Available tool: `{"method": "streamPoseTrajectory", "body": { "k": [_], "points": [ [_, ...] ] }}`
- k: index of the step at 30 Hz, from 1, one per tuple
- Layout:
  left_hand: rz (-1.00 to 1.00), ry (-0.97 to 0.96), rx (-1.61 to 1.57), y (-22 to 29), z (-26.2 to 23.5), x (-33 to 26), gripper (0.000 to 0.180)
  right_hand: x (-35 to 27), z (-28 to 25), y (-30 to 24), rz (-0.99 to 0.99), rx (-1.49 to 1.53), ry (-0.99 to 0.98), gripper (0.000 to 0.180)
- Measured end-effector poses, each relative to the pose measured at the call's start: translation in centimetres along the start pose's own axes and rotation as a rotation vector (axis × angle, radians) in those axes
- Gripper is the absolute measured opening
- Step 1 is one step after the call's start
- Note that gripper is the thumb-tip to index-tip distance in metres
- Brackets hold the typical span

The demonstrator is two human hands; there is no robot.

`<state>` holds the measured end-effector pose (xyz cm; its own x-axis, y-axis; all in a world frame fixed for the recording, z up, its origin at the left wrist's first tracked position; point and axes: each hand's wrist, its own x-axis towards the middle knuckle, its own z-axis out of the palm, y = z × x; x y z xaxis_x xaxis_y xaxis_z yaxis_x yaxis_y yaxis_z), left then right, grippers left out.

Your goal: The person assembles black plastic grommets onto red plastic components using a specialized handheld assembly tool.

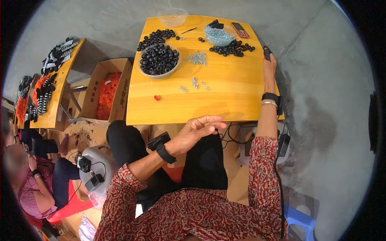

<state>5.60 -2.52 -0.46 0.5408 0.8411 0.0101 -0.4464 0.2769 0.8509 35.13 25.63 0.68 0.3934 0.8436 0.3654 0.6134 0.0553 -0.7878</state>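
My left hand (203,127) hovers at the table's near edge, above my lap. Its fingers stretch loosely to the right, and nothing shows in them. At the right edge of the yellow table (233,88), my right hand (270,64) reaches far forward. A small dark object (267,53) with a touch of red lies at its fingers; its kind is too small to tell. Several little silver pieces (195,83) lie in small groups mid-table, with a larger silver pile (197,58) behind them. A red piece (157,97) lies nearer the front left.
A bowl of black beads (159,60), a bowl of light-blue pieces (219,35), a clear empty bowl (173,18) and a phone (240,30) stand farther back. Left are a cardboard box (123,90), another table (66,76) and a seated person (38,193). Cables (231,134) hang below.
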Motion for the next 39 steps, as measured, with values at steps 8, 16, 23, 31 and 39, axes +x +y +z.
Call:
{"method": "streamPoseTrajectory", "body": {
  "k": [8, 16, 23, 31, 39],
  "points": [
    [-0.077, -0.151, 0.019, 0.0, 0.4, 0.4, 0.033, 4.0, 4.9, 1.7, -0.251, -0.049, -0.121, 0.036],
    [-0.116, -0.193, -0.001, -0.3, -0.4, 0.3, 0.033, 4.6, 8.8, 0.8, -0.240, -0.334, -0.213, 0.031],
    [-0.147, -0.191, 0.013, 0.4, -0.3, 0.3, 0.034, 5.1, 9.5, 4.3, -0.435, -0.243, -0.232, 0.037],
    [-0.146, -0.194, 0.039, 0.4, -0.2, -0.1, 0.034, 3.6, 9.7, 0.4, -0.241, -0.433, -0.362, 0.045],
    [-0.119, -0.204, 0.013, -0.2, -0.4, 0.2, 0.033, 4.3, 9.9, 3.0, -0.352, -0.289, -0.344, 0.042]
  ]
}}
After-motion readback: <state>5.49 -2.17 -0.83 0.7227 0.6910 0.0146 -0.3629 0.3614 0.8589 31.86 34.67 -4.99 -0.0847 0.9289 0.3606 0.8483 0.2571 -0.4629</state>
